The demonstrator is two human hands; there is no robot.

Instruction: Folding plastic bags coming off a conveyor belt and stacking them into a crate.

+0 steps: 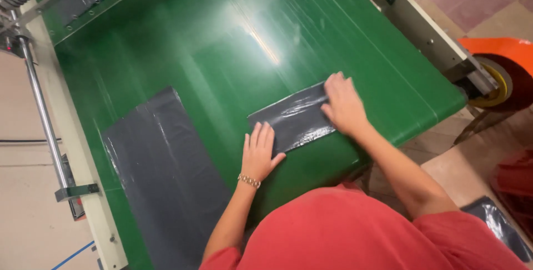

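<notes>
On green belt [233, 53], two dark bags [291, 117]

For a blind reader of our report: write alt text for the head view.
A person in a red top presses both hands flat on a folded dark grey plastic bag lying on a green conveyor belt, left hand at its near end, right hand at its far end. A longer dark plastic sheet lies to the left.

Your two hands, left hand [259, 150] and right hand [343, 105], lie on the small bag [294, 117] on the table [222, 53], with the big bag [166, 181] to its left.
</notes>
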